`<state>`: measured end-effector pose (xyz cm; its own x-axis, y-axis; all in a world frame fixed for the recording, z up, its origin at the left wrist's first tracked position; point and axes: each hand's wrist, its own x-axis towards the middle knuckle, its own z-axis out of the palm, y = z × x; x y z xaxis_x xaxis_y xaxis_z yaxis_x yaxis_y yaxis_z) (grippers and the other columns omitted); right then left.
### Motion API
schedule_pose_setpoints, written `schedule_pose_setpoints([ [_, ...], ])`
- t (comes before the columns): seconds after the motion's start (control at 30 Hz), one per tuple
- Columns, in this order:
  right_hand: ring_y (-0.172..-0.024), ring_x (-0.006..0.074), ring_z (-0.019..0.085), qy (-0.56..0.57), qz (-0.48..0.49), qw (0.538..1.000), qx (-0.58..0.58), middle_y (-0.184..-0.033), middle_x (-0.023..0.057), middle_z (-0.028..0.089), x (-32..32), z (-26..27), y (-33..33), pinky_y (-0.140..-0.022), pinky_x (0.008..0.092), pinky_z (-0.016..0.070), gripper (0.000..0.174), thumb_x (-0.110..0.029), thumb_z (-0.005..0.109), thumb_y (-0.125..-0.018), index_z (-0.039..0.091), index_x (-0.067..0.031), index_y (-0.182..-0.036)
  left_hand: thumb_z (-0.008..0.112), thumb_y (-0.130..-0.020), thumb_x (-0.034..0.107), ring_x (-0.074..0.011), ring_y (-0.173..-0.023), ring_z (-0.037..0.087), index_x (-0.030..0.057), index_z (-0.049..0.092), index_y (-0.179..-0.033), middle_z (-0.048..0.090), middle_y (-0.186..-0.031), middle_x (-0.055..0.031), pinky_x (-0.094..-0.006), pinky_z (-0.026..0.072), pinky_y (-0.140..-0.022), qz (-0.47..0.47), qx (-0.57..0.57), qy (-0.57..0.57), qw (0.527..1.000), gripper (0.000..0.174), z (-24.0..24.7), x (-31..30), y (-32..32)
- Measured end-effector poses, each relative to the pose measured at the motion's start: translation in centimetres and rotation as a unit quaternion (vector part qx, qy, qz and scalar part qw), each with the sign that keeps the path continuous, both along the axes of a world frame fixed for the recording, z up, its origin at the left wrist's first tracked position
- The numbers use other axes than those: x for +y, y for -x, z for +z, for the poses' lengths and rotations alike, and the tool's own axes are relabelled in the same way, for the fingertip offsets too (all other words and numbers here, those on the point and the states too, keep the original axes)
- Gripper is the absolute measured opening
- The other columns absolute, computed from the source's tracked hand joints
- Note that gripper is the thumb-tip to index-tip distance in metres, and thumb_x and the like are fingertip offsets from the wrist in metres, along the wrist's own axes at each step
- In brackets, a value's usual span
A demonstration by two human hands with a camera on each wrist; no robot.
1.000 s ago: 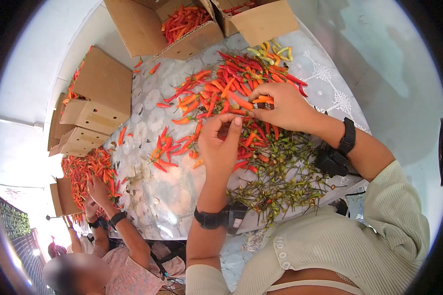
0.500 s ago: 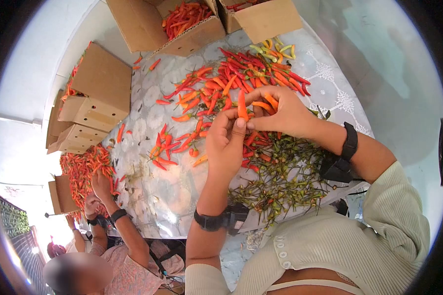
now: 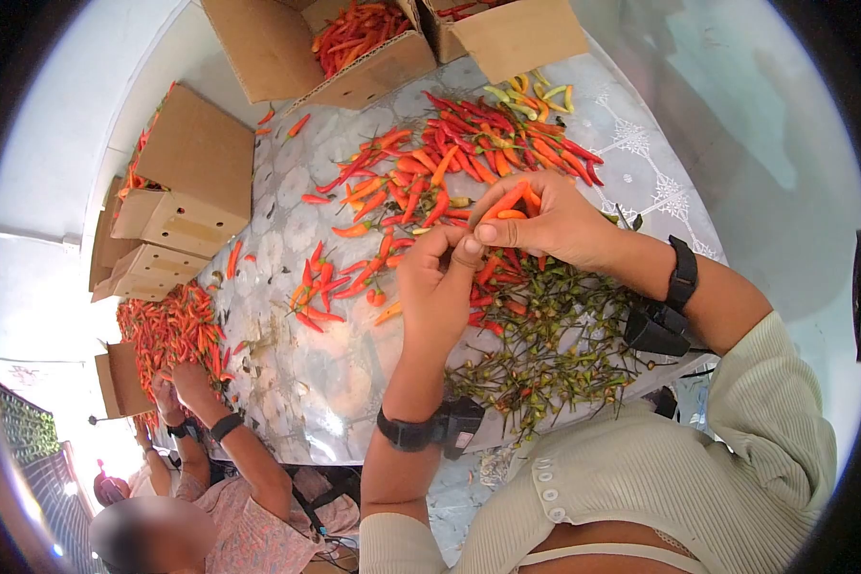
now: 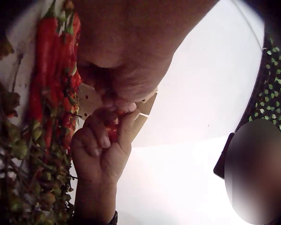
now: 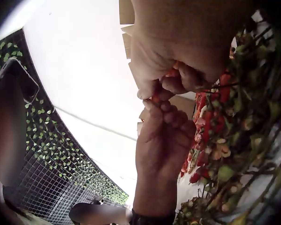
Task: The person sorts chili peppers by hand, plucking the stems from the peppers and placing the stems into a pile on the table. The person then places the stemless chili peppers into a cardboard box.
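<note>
Right hand: we hold orange-red chilies (image 3: 505,203) in our right hand (image 3: 564,228), its thumb and curled fingers clamped on them above the tablecloth (image 3: 325,383)
Left hand: we bring the thumb and forefinger of our left hand (image 3: 435,287) together at the near end of one of those chilies, touching the right fingertips; we cannot tell whether flesh or stem lies in the pinch
Chili heap: we have a heap of red and orange chilies (image 3: 459,139) on the cloth beyond our hands, with more scattered to its left
Pale chilies: we see yellow and green chilies (image 3: 550,96) at the far edge of that heap
Green stems: we have a tangled pile of stems (image 3: 545,359) nearer our body, beside the right wrist
Far boxes: we see an open cardboard box (image 3: 373,77) holding red chilies, with another open box (image 3: 517,43) just beside it
Left side: we see stacked cartons (image 3: 196,153) with chilies showing at the upper edge, and near them another person's hands (image 3: 193,385) at a large chili pile (image 3: 172,330)
</note>
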<state>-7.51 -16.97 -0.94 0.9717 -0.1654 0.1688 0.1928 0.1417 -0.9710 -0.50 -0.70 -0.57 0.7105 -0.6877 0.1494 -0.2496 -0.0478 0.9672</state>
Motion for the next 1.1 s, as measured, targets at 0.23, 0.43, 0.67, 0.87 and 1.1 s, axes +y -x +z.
schedule_pose_setpoints([
  [0.23, -0.047, 0.0028, 0.040, -0.115, 0.079, 0.982, 0.128, -0.064, -0.0035, 0.054, -0.6, 0.9, 0.6, -0.042, 0.0184, 0.0295, 0.029, -0.030, 0.072, -0.081, 0.062, -0.0045, -0.090, 0.061, -0.090, 0.021, -0.0068, -0.066, 0.047, -0.0013, 0.059, -0.082, 0.055, -0.072, -0.0001, -0.0222, 0.0392, -0.060, -0.005, 0.001, 0.047, 0.999, 0.024, -0.3, -0.1, 0.3],
  [0.43, -0.062, 0.0028, 0.047, 0.017, -0.013, 1.000, 0.019, -0.072, -0.0016, 0.058, 0.4, 0.9, 0.5, -0.054, 0.0191, 0.0370, 0.023, -0.025, 0.072, -0.081, 0.062, -0.0047, -0.086, 0.062, -0.088, 0.015, -0.0067, -0.066, 0.046, -0.0011, 0.059, -0.082, 0.055, -0.073, -0.0001, -0.0221, 0.0394, -0.061, 0.012, -0.044, 0.031, 0.998, 0.018, -0.6, 0.1, 0.0],
  [0.67, -0.045, 0.0024, 0.038, -0.052, -0.025, 0.994, 0.094, -0.066, -0.0024, 0.054, 0.6, 1.1, 0.6, -0.040, 0.0190, 0.0260, 0.026, -0.029, 0.070, -0.083, 0.061, -0.0052, -0.088, 0.065, -0.087, 0.018, -0.0061, -0.070, 0.050, -0.0001, 0.059, -0.084, 0.058, -0.076, 0.0002, -0.0209, 0.0411, -0.065, 0.017, -0.002, 0.066, 0.998, 0.020, 0.0, -0.2, 0.5],
  [0.87, -0.040, 0.0029, 0.034, -0.231, 0.097, 0.962, 0.108, -0.058, -0.0047, 0.048, 0.2, 1.6, 0.9, -0.037, 0.0202, 0.0202, 0.026, -0.030, 0.071, -0.083, 0.059, -0.0068, -0.080, 0.063, -0.085, 0.004, -0.0050, -0.066, 0.048, -0.0011, 0.059, -0.085, 0.056, -0.080, 0.0004, -0.0202, 0.0398, -0.060, -0.023, -0.024, 0.107, 0.994, 0.006, 0.2, 0.1, 0.5],
  [1.1, -0.053, 0.0032, 0.046, -0.068, -0.018, 0.996, 0.061, -0.074, 0.0014, 0.060, 0.6, 0.8, 0.6, -0.046, 0.0185, 0.0343, 0.023, -0.025, 0.071, -0.083, 0.062, -0.0043, -0.086, 0.062, -0.086, 0.003, -0.0026, -0.065, 0.048, -0.0016, 0.059, -0.085, 0.056, -0.077, 0.0015, -0.0176, 0.0383, -0.058, 0.000, 0.056, 0.112, 0.992, 0.005, 0.5, -0.2, 0.9],
])
